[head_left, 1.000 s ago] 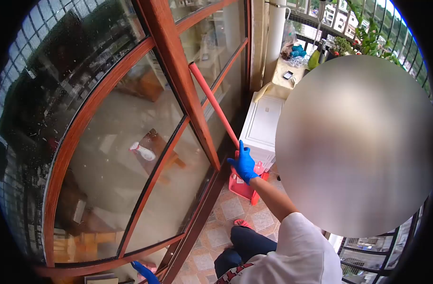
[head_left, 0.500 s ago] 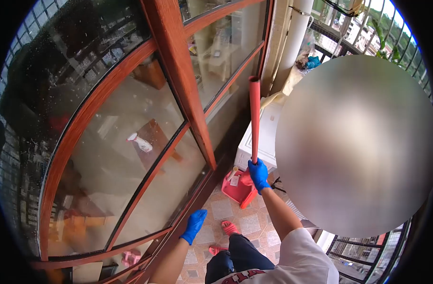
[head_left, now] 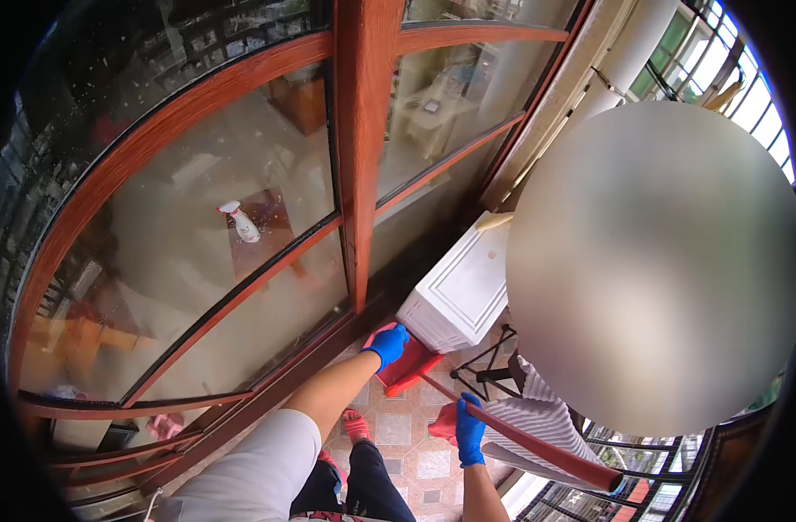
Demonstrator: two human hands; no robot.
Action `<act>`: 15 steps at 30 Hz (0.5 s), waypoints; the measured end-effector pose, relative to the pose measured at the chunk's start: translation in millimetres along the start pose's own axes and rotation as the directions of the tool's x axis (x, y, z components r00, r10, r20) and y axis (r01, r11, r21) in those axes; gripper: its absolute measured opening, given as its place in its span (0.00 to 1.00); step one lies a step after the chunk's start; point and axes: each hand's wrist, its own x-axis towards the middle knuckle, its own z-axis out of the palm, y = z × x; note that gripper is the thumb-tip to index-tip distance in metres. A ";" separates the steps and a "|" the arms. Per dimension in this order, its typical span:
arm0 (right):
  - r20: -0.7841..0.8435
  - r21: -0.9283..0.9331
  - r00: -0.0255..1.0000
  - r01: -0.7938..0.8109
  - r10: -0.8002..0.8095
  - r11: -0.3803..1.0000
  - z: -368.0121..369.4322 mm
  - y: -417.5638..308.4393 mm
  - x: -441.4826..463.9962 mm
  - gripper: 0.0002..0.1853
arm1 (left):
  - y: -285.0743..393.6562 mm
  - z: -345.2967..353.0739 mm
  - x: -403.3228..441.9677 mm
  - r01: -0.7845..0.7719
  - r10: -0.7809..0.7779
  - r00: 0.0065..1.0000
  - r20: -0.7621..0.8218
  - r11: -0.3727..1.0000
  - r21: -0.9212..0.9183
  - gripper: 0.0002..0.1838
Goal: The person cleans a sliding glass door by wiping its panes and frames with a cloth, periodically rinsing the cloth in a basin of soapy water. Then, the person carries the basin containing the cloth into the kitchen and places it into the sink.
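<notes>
My right hand (head_left: pixel 470 429), in a blue glove, is wrapped round a long red tube (head_left: pixel 537 439) at the lower middle right. The tube slants down to the right, its open end near the railing. A crumpled red cloth (head_left: pixel 445 424) hangs beside this hand. My left hand (head_left: pixel 387 345), also in a blue glove, reaches to a red dustpan-like container (head_left: pixel 408 366) on the floor. Its fingers are closed at the container's upper part; what they hold is too small to make out.
A wooden-framed glass door (head_left: pixel 363 130) fills the left side. A white box (head_left: pixel 459 287) stands beyond the container. Black stand legs (head_left: pixel 485 374) and a striped cloth (head_left: pixel 537 413) are to the right. Behind the glass, a spray bottle (head_left: pixel 240 223) shows on a brown surface.
The red tube has swung from upright down to the right with my right hand. My left hand has moved forward to the red container and closed. The view has turned.
</notes>
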 end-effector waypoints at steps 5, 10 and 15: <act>0.074 -0.029 0.994 0.080 -0.078 0.996 0.6 -21.9 9.4 0.07 | -21.9 12.1 -60.9 0.262 -0.268 0.952 -0.147 0.963 -0.056 0.15; 0.293 -0.065 0.951 0.121 -0.097 0.990 23.3 -63.3 -19.8 0.04 | -45.5 -7.8 -175.4 0.280 -0.327 0.916 -0.234 0.936 -0.214 0.11; 0.589 -0.085 0.798 0.219 -0.128 0.972 67.1 -117.6 -90.8 0.05 | -50.8 -0.5 -347.1 0.390 -0.522 0.767 -0.372 0.841 -0.375 0.10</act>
